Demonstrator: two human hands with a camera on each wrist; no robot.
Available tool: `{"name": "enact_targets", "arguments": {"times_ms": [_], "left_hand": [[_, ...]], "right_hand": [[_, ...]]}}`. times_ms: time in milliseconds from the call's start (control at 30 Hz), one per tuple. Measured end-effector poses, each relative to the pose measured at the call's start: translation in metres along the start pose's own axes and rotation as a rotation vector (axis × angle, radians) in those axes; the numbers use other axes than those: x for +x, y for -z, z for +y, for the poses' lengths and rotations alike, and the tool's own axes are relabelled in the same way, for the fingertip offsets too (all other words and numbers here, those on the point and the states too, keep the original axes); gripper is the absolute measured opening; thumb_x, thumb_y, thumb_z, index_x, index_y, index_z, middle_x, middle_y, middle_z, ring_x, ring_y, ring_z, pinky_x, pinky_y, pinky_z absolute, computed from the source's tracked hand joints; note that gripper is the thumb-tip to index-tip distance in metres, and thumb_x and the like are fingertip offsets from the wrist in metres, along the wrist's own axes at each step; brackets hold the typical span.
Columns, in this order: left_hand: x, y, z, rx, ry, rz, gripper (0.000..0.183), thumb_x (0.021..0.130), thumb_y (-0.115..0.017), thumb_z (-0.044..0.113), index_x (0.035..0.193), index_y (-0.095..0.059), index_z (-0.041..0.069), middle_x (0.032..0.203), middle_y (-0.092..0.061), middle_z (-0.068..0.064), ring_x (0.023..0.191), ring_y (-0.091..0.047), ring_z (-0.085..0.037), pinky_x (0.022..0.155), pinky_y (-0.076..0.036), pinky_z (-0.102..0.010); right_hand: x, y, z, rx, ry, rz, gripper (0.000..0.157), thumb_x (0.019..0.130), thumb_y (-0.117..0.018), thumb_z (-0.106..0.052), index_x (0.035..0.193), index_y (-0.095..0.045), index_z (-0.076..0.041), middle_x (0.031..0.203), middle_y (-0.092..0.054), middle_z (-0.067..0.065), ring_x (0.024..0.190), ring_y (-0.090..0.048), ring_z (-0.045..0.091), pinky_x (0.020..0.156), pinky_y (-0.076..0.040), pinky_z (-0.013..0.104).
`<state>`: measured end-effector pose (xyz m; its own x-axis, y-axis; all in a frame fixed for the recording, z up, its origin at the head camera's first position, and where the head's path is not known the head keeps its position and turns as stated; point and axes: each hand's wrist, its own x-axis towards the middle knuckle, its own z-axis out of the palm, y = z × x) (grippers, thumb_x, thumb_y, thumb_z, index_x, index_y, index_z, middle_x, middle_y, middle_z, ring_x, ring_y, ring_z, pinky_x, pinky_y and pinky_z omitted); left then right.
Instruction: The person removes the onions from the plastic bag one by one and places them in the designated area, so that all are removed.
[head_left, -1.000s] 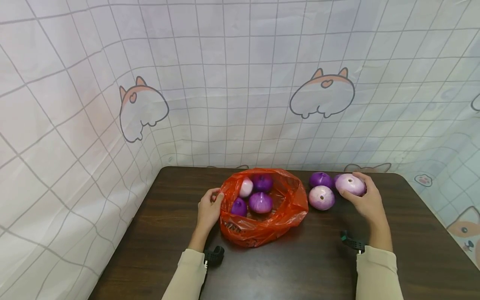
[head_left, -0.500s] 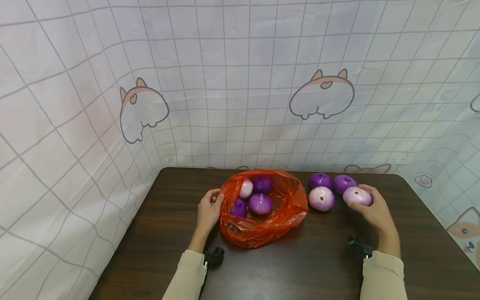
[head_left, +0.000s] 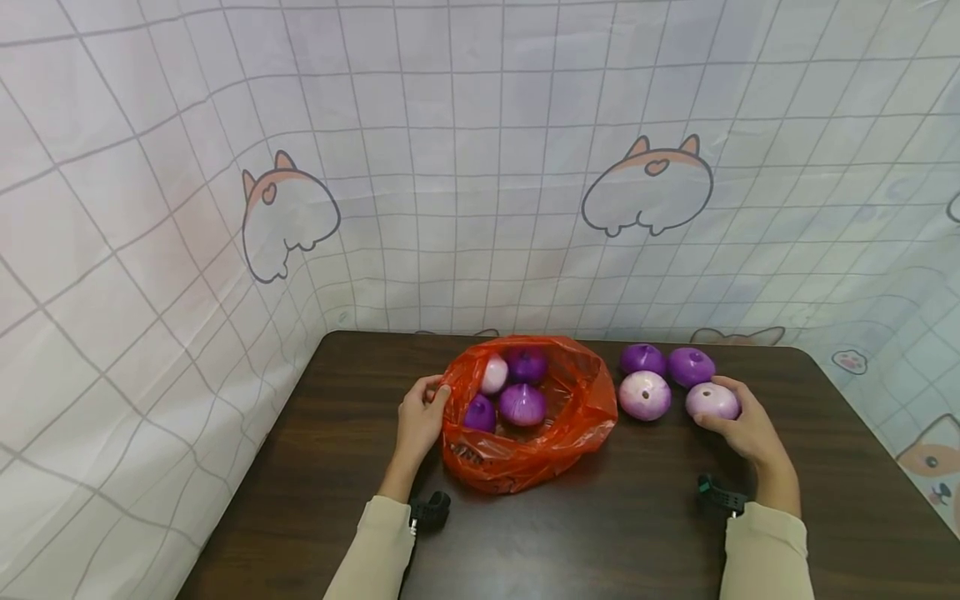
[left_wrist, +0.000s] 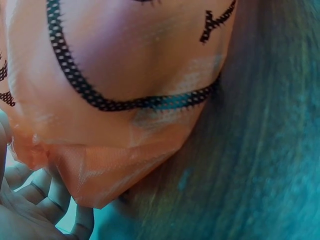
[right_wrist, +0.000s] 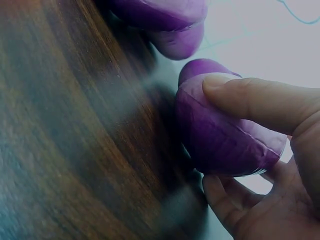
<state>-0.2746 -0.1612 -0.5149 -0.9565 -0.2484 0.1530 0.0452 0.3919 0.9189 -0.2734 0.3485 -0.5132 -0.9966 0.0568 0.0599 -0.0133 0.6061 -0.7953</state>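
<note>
A red plastic bag (head_left: pixel 517 462) stands with its mouth spread, several purple onions (head_left: pixel 522 405) inside. My left hand (head_left: pixel 418 418) holds the left side of the bag's rim between thumb and fingers. In the left wrist view, the bag's printed side (left_wrist: pixel 115 130) hangs beside my curled fingers. To the right of the bag, my right hand (head_left: pixel 756 429) grips a pale purple onion (head_left: pixel 712 402) with its root end facing up. Thumb and fingers span this onion (right_wrist: pixel 225 130) low over the table in the right wrist view.
Left of the gripped onion lies another pale onion (head_left: pixel 644 396). Behind them are two darker onions, one at the left (head_left: pixel 642 359) and one at the right (head_left: pixel 691 367). The dark wooden table (head_left: pixel 570 542) ends at a white printed curtain (head_left: pixel 480 208).
My right hand has brought its onion forward and slightly right, off the dark onion behind, and lowered it beside the others. The left hand stays at the bag's rim.
</note>
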Motion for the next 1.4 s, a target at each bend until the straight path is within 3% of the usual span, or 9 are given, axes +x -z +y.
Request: {"name": "enact_targets", "arguments": {"times_ms": [733,800,933,1033,1133,1400], "left_hand": [[0.001,0.000,0.000,-0.005,0.009,0.008,0.028,0.099,-0.065,0.028,0.123,-0.070,0.013,0.085,-0.059,-0.004,0.066,-0.051,-0.013,0.061,-0.043,-0.027],[0.001,0.000,0.000,-0.003,0.011,0.009,0.029,0.099,-0.065,0.028,0.123,-0.070,0.013,0.085,-0.060,-0.004,0.066,-0.051,-0.013,0.060,-0.043,-0.027],[0.000,0.000,0.001,-0.005,0.018,0.010,0.029,0.099,-0.065,0.028,0.123,-0.070,0.013,0.085,-0.060,-0.004,0.066,-0.051,-0.012,0.059,-0.043,-0.027],[0.000,0.001,0.002,-0.009,0.014,0.009,0.029,0.099,-0.064,0.027,0.123,-0.070,0.012,0.085,-0.060,-0.004,0.066,-0.051,-0.012,0.059,-0.042,-0.026],[-0.001,0.001,0.002,-0.015,0.015,0.005,0.029,0.099,-0.064,0.027,0.123,-0.070,0.012,0.085,-0.059,-0.004,0.066,-0.050,-0.012,0.058,-0.042,-0.026],[0.000,0.001,0.002,-0.014,0.013,0.008,0.028,0.099,-0.064,0.026,0.123,-0.070,0.012,0.084,-0.057,-0.002,0.065,-0.049,-0.012,0.058,-0.041,-0.025]], "right_hand": [[-0.002,0.000,-0.007,0.016,0.002,0.001,0.089,0.089,-0.077,-0.014,0.156,-0.021,0.007,0.150,-0.029,0.042,0.130,-0.037,0.056,0.104,-0.033,0.069],[-0.002,0.003,-0.008,0.004,-0.001,0.004,0.089,0.090,-0.076,-0.017,0.156,-0.021,0.006,0.151,-0.029,0.042,0.131,-0.038,0.054,0.103,-0.037,0.059],[-0.004,0.010,-0.013,-0.025,-0.023,0.014,0.088,0.094,-0.073,-0.026,0.158,-0.020,0.005,0.153,-0.028,0.042,0.133,-0.037,0.056,0.101,-0.040,0.058],[-0.007,0.015,-0.020,-0.036,-0.054,0.041,0.087,0.098,-0.068,-0.033,0.160,-0.018,0.001,0.155,-0.025,0.042,0.135,-0.031,0.061,0.100,-0.037,0.070],[-0.010,0.020,-0.028,-0.042,-0.074,0.095,0.084,0.100,-0.064,-0.036,0.161,-0.018,-0.002,0.156,-0.024,0.040,0.136,-0.025,0.062,0.097,-0.034,0.072],[-0.012,0.027,-0.053,-0.029,-0.039,0.258,0.074,0.099,-0.064,-0.033,0.158,-0.029,-0.003,0.153,-0.033,0.034,0.135,-0.028,0.054,0.095,-0.035,0.058]]}}
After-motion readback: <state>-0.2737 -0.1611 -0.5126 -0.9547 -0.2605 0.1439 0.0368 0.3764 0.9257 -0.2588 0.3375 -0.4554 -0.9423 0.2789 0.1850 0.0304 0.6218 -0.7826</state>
